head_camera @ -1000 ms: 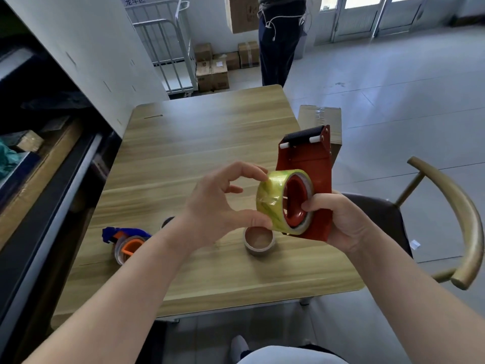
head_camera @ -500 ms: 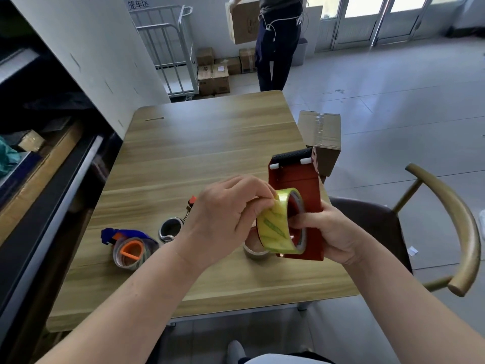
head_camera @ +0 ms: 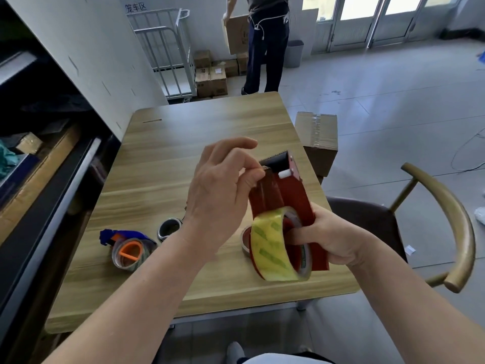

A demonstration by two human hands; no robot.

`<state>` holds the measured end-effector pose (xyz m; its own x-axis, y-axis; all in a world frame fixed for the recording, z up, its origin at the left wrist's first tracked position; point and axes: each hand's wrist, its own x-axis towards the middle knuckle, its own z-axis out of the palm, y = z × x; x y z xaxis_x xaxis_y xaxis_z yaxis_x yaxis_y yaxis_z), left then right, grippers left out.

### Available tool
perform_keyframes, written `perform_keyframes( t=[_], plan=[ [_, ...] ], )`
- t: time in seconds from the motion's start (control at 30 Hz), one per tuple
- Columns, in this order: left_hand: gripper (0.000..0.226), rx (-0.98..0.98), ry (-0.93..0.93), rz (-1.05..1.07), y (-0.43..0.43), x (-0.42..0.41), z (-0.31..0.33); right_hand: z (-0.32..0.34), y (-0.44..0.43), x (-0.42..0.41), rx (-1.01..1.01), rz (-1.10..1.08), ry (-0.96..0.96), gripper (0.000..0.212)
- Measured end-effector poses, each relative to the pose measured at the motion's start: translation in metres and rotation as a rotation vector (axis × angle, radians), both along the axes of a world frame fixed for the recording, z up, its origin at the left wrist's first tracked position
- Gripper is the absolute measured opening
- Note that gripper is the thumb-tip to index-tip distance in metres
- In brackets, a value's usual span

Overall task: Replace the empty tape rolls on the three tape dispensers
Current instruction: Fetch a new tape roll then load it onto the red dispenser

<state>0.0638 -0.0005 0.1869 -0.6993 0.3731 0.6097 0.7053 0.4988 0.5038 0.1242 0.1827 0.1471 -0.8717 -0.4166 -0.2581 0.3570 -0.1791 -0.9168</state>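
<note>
A right hand (head_camera: 333, 240) clamps its grip round the lower body of a red dispenser (head_camera: 288, 195), held over the near edge of a bench (head_camera: 210, 132), a yellow roll (head_camera: 270, 253) on its hub. Above the roll, the left hand (head_camera: 217, 195) has thumb and forefinger pinched together on what appears to be the tape end (head_camera: 263, 168), at the white roller (head_camera: 284, 174) just under the blade (head_camera: 274, 159). The risks lie there: the roll looks skewed and may not be fully seated, so a pull could drag it off the hub; the sticky end could fold or catch on the red plate; and the fingertips (head_camera: 253, 177) work close to the teeth. Green print on the roll is too blurred to read. An empty core (head_camera: 245, 239) lies on the bench just behind the red dispenser; left of it sit a dark ring (head_camera: 169, 228) and a blue dispenser (head_camera: 126, 245) with an orange hub. Right of the red dispenser stands a chair (head_camera: 446, 219), beyond it a taped carton (head_camera: 317, 137) with no legible mark. Far beyond, another person (head_camera: 265, 48) holds a box (head_camera: 237, 32) near a cart (head_camera: 168, 56) and stacked cartons (head_camera: 211, 77), labels unreadable; wall lettering (head_camera: 135, 7) reads 笼车区.
</note>
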Motion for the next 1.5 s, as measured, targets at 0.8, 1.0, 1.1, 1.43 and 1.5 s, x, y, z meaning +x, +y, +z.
perform_keyframes(
  t=[0.8,1.0,1.1,1.43,1.5],
  plan=[
    [0.005,0.024,-0.427,-0.076,-0.005,-0.032,0.054,-0.002,0.002,-0.003,-0.119,0.187,0.029,0.036],
    [0.008,0.168,-0.565,-0.107,-0.010,-0.033,0.049,0.000,0.005,-0.002,-0.209,0.141,0.013,0.031],
    [0.007,0.146,-0.580,-0.127,-0.008,-0.032,0.049,-0.002,0.002,-0.003,-0.194,0.172,0.011,0.030],
    [0.007,0.156,-0.633,-0.185,-0.007,-0.036,0.050,-0.007,0.000,-0.005,-0.193,0.210,0.017,0.025],
    [0.009,0.183,-0.651,-0.187,-0.009,-0.037,0.049,-0.005,0.001,-0.006,-0.203,0.215,0.019,0.026]
  ],
)
